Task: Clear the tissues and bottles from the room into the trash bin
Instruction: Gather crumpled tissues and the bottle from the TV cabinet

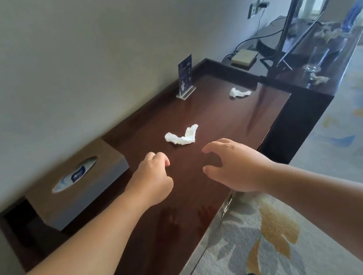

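A crumpled white tissue (pixel 182 136) lies in the middle of the dark wooden desk (pixel 215 116). A second, smaller crumpled tissue (pixel 239 92) lies farther back near the desk's right end. My left hand (pixel 152 178) hovers over the desk just short of the nearer tissue, its fingers loosely curled and holding nothing. My right hand (pixel 233 164) hovers beside it to the right, fingers spread and bent, holding nothing. Neither hand touches a tissue. No bottle and no trash bin are in view.
A brown tissue box (pixel 78 179) stands at the desk's left against the wall. A blue card in a clear stand (pixel 185 77) is at the back. A drinking glass (pixel 316 60), a TV (pixel 311 0), a small box (pixel 243 56) and cables sit farther right. Patterned carpet (pixel 276 229) lies below.
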### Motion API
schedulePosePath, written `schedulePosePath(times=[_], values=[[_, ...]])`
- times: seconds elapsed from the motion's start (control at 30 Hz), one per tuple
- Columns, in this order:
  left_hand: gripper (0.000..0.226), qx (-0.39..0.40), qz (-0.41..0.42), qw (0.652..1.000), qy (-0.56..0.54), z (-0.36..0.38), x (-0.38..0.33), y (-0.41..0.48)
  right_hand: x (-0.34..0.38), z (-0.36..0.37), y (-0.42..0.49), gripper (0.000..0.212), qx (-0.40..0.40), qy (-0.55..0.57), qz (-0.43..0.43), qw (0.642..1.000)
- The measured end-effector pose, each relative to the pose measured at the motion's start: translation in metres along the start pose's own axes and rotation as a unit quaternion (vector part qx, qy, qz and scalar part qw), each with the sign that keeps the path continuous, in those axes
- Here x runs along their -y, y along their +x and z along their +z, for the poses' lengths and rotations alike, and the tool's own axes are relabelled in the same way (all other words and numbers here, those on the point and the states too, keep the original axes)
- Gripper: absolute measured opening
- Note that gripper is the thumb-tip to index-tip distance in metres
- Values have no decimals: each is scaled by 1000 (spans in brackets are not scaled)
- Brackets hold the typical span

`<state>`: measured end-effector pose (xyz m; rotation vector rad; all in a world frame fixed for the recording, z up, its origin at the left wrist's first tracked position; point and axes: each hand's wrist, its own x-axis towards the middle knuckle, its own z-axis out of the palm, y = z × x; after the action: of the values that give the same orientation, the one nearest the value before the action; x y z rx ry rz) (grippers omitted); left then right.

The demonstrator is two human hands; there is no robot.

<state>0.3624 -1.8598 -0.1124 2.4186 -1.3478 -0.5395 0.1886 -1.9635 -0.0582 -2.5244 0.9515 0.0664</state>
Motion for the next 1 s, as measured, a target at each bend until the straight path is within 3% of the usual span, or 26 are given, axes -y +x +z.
schedulePosePath(times=[0.17, 0.4, 0.63, 1.0], values=[[42, -41, -13, 999, -8, 12, -34, 50, -48, -27, 35, 50, -9, 0, -13, 1000], [24, -60, -38, 997, 30, 33, -60, 109, -117, -60, 86, 48, 15, 0, -24, 1000], [46, -3, -66, 997, 48, 49, -63, 148, -144, -62, 127, 46, 47, 10, -39, 998], [37, 30, -66, 994, 87, 81, -30, 213, -156, -50, 181, 46, 83, 7, -1, 997]])
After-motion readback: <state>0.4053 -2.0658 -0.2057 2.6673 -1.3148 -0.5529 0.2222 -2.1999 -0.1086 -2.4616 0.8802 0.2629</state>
